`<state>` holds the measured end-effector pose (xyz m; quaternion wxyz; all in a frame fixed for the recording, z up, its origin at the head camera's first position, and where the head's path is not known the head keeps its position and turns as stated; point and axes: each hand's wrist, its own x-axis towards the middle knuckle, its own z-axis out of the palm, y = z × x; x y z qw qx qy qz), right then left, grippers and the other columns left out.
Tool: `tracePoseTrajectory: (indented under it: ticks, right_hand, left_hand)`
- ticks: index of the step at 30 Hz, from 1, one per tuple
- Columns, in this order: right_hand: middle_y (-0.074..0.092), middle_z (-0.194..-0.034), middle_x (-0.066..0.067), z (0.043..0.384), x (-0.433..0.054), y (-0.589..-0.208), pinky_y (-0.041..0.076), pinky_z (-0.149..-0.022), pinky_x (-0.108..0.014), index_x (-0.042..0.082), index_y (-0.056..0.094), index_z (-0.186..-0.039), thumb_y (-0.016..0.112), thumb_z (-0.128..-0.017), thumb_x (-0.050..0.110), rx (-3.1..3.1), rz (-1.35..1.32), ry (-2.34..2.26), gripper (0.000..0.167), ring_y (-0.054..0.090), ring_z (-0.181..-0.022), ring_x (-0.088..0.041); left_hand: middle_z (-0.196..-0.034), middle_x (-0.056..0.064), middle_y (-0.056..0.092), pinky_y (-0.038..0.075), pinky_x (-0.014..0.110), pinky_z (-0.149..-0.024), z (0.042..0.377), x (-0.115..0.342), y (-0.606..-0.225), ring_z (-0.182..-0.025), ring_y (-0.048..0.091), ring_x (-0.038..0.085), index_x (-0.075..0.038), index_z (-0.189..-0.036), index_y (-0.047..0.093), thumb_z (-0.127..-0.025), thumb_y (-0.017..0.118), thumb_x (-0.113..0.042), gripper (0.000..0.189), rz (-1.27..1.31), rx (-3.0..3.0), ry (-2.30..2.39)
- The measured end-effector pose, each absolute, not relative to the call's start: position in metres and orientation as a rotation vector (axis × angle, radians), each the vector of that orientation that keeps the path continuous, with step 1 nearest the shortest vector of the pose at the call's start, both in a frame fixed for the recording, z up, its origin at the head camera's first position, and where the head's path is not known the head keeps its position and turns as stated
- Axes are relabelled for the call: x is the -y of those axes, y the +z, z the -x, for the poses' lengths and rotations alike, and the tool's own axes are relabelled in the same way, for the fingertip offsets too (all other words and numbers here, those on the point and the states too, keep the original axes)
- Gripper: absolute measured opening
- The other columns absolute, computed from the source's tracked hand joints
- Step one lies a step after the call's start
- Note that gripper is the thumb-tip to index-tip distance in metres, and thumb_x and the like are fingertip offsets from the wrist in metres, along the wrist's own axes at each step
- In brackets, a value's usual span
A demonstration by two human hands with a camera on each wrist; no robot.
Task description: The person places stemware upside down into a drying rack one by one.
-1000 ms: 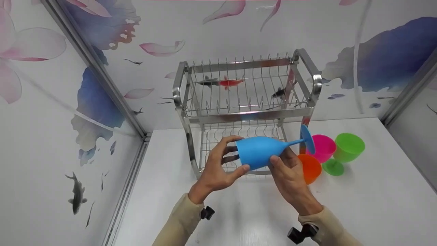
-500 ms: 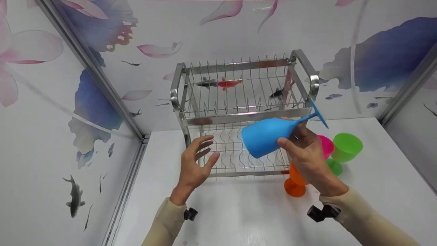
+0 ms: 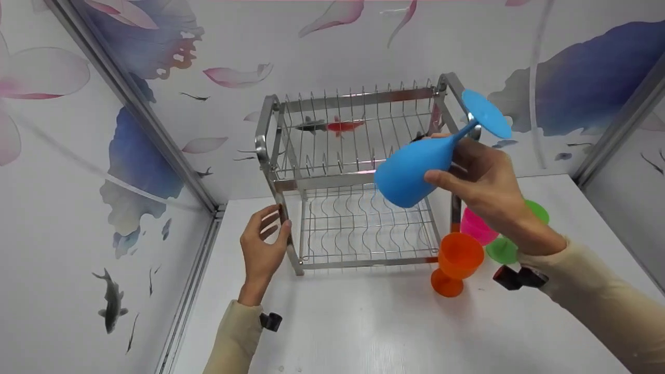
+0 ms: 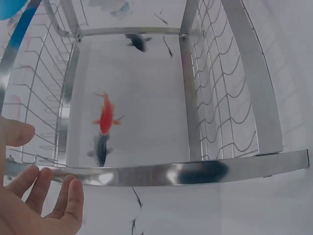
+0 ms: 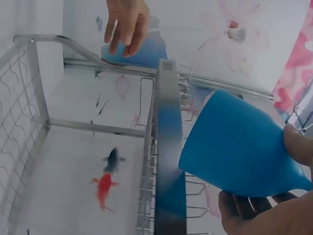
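Note:
A blue plastic goblet (image 3: 415, 169) is tilted mouth-down in front of the upper rack tier, its round foot up and to the right. My right hand (image 3: 491, 187) grips it round the lower bowl near the stem; in the right wrist view the thumb presses one side of the goblet (image 5: 239, 147) and the fingers lie along the other. At the left post of the two-tier metal dish rack (image 3: 363, 182), my left hand (image 3: 264, 249) has its fingers loosely bent around the post's edge. The left wrist view shows those fingertips (image 4: 73, 188) right at the rack's side bar, holding nothing else.
An orange goblet (image 3: 460, 257) stands upright by the rack's front right foot. Behind it are a pink goblet (image 3: 475, 226) and a green goblet (image 3: 503, 250), partly covered by my right forearm. Patterned wall panels (image 3: 363, 47) enclose the white table (image 3: 363, 322) at the back and sides.
My left hand has let go of the goblet and moved left to the rack's post. My right hand has raised the blue goblet up and tipped its mouth further downward.

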<state>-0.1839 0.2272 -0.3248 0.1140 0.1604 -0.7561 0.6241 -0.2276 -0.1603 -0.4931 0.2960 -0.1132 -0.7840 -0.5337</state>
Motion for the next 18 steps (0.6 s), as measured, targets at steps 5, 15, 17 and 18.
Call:
tracePoseTrajectory:
  ticks: [5,15,17,18]
  right_hand:
    - [0.063,-0.151,-0.014,0.189,-0.238,-0.287,0.051,-0.116,-0.049,0.014,0.056,-0.155,0.079,-0.099,0.017,2.382,-0.455,1.65,0.061,0.059,-0.141,-0.041]
    - [0.056,-0.157,-0.016,0.204,-0.243,-0.232,0.043,-0.119,-0.068,0.011,0.049,-0.159,0.084,-0.094,0.031,2.556,-0.386,1.45,0.076,0.054,-0.145,-0.047]
    - [0.054,-0.159,-0.017,0.209,-0.24,-0.226,0.041,-0.119,-0.07,0.01,0.047,-0.16,0.084,-0.094,0.03,2.58,-0.381,1.424,0.078,0.05,-0.147,-0.048]
    - [0.054,-0.159,-0.017,0.211,-0.239,-0.223,0.04,-0.12,-0.07,0.009,0.048,-0.16,0.084,-0.094,0.03,2.589,-0.38,1.407,0.078,0.05,-0.148,-0.047]
  left_hand:
    - [-0.136,0.02,0.068,0.063,0.056,-0.098,0.235,0.169,-0.503,-0.123,0.07,0.043,0.002,-0.137,0.065,-0.094,0.079,-0.003,0.045,0.192,2.099,-1.411]
    - [-0.144,0.025,0.064,0.062,0.06,-0.099,0.243,0.169,-0.525,-0.123,0.069,0.049,0.002,-0.146,0.058,-0.095,0.078,-0.003,0.054,0.081,2.279,-1.441]
    - [-0.143,0.025,0.065,0.062,0.06,-0.098,0.246,0.167,-0.528,-0.121,0.071,0.047,0.002,-0.146,0.058,-0.096,0.077,-0.003,0.054,0.066,2.309,-1.442]
    - [-0.142,0.024,0.066,0.063,0.059,-0.098,0.247,0.167,-0.53,-0.119,0.071,0.046,0.002,-0.146,0.058,-0.096,0.076,-0.003,0.053,0.058,2.326,-1.438]
